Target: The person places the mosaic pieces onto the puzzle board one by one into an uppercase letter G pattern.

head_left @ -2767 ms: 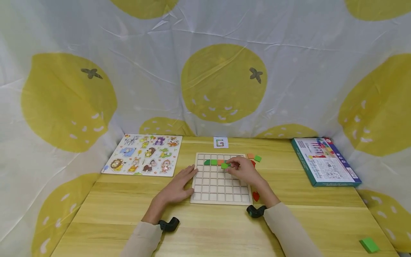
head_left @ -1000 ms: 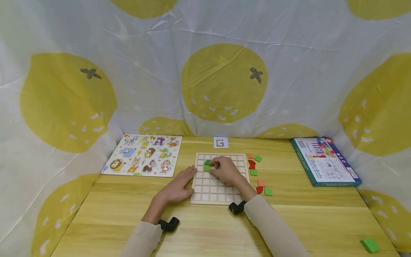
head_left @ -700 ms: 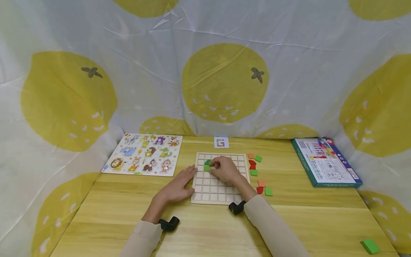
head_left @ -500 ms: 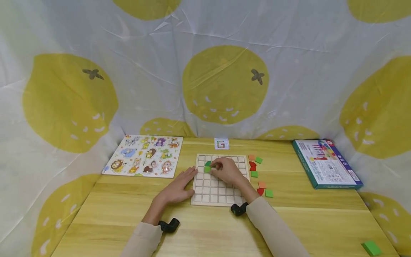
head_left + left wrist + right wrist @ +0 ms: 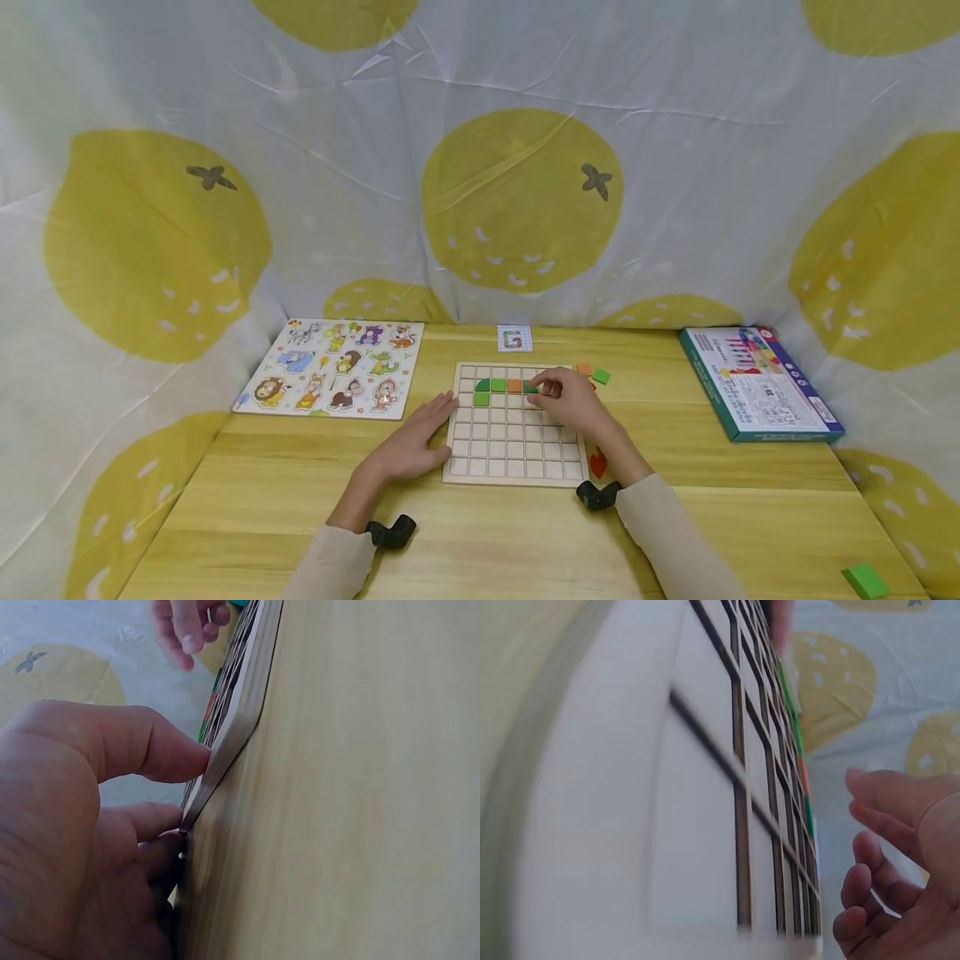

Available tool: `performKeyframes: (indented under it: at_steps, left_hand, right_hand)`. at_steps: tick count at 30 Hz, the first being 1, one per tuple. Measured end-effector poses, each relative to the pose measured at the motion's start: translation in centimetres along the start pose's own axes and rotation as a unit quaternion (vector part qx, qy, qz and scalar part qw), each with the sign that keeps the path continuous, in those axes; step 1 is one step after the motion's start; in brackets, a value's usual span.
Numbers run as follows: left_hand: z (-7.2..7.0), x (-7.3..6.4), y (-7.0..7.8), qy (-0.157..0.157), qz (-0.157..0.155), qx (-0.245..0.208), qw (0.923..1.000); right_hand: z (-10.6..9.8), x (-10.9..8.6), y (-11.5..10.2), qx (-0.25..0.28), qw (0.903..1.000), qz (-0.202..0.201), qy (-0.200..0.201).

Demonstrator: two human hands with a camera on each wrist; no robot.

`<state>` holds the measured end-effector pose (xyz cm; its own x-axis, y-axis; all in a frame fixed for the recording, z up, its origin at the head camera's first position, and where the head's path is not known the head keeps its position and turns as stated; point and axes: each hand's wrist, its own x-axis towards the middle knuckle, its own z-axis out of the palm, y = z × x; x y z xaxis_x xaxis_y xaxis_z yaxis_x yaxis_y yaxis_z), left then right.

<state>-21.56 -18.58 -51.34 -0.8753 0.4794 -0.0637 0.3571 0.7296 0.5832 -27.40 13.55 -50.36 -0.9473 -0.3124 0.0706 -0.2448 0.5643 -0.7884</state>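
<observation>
The gridded wooden board (image 5: 517,450) lies flat on the table. My left hand (image 5: 408,442) rests along its left side, fingers extended and thumb touching the edge, as the left wrist view also shows. Near the board's top, a dark green rounded tile (image 5: 482,386), a light green square (image 5: 498,385), an orange square (image 5: 514,386) and another dark green tile (image 5: 529,387) form a row. Below the first one sits a second light green square (image 5: 482,400). My right hand (image 5: 568,402) is over the row's right end, fingers loosely bent, nothing visible between them in the right wrist view.
Loose orange (image 5: 584,368), green (image 5: 602,376) and red (image 5: 597,464) tiles lie right of the board, some hidden by my right arm. A patterned card (image 5: 514,337) lies behind it. Around are an animal puzzle (image 5: 330,367), a box (image 5: 761,383) and a green block (image 5: 866,580).
The light green square that my right hand held 2.8 s ago now sits below the first dark green tile. Since then the right hand has moved right, uncovering the row. The left hand has stayed.
</observation>
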Motion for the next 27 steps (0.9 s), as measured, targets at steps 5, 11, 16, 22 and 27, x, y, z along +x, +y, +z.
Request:
performKeyframes:
  at_steps: [5, 11, 16, 22, 27]
  left_hand:
    - [0.2, 0.1, -0.1, 0.001, 0.007, 0.001, 1.0000]
    - [0.3, 0.1, -0.4, -0.001, 0.003, 0.010, 0.9999]
    - [0.3, 0.0, -0.3, -0.002, 0.005, 0.007, 1.0000]
    - [0.5, 0.0, -0.3, -0.002, 0.004, 0.007, 1.0000]
    - [0.3, -0.1, -0.2, -0.001, -0.001, -0.001, 1.0000]
  right_hand:
    - [-2.3, -1.7, 1.3, 0.005, 0.9999, 0.004, 0.011]
    - [-4.0, -3.7, 3.1, -0.005, 0.9994, 0.019, 0.028]
    - [-5.2, -5.6, 4.5, -0.023, 0.9989, 0.034, 0.022]
    - [-6.8, -7.1, 5.6, -0.030, 0.9982, 0.051, 0.010]
    - [-7.7, -7.6, 6.4, -0.038, 0.9977, 0.057, 0.005]
